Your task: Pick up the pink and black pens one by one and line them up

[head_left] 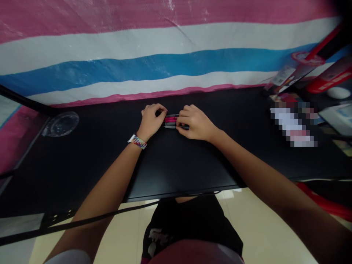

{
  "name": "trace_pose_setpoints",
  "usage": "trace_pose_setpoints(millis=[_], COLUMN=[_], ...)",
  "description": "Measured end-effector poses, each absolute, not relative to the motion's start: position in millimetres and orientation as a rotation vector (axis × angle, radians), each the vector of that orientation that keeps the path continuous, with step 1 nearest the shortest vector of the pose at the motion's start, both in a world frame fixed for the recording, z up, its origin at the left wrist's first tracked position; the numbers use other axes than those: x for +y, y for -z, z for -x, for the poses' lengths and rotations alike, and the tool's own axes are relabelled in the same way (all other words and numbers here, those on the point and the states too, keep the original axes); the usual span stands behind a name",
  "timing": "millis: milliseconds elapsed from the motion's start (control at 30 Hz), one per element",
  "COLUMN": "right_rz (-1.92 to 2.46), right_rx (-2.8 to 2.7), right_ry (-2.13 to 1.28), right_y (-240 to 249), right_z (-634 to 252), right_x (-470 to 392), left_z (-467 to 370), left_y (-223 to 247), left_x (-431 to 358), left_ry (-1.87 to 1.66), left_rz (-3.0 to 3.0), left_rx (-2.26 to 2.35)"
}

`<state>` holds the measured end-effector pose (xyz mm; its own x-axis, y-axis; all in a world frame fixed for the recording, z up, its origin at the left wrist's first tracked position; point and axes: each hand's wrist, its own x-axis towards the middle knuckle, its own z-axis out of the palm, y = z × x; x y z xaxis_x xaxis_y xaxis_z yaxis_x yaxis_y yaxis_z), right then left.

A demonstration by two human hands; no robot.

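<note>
In the head view, both hands meet at the middle of a wide black table top [110, 157], towards its far edge, where a small bundle of slim pens [171, 121], dark grey and pink, lies flat and runs left to right between them; the left hand [151, 120] is curled, its fingers bent down over the left ends of the pens and its knuckles raised, so it is clenched about that end of the bundle, though how many pens it grips cannot be told; a woven wristband in many colours [137, 142] circles the left wrist; the right hand [195, 123] lies just to the right, palm down, fingers folded over the right ends of the same pens with the fingertips pressing on them, so it too is grasping the bundle rather than lying loose; the two hands are near each other, with only a short stretch of pens showing between them; behind the table hangs a woven plastic sheet with pink, white and blue stripes [154, 66]; at the far left of the table sits a round clear plastic lid [61, 124], well apart from the hands; at the far right lies a heap of red and black packets [308, 73].
</note>
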<state>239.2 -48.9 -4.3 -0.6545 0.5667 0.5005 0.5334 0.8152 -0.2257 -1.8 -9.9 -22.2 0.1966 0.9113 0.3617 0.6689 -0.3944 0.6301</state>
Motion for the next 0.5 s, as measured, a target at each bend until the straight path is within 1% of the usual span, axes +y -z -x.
trace_pose_setpoints(millis=[167,300,500], right_rz=[0.779,0.733,0.85], right_rx=[-2.44,-2.433,-2.131], right_ry=[-0.19,-0.275,-0.411], right_y=[5.9,7.3,8.7], right_z=[-238.6,-237.8,-244.0], right_x=[-48.9,-48.8,-41.3], left_z=[1.9,1.1,-6.9], left_y=[28.3,20.6,-1.0], left_x=[-6.4,-12.1,-30.6], left_ry=[-1.084,-1.119,-1.13], left_rz=[-2.146,-2.163,-2.298], left_rx=[1.452,1.414,1.23])
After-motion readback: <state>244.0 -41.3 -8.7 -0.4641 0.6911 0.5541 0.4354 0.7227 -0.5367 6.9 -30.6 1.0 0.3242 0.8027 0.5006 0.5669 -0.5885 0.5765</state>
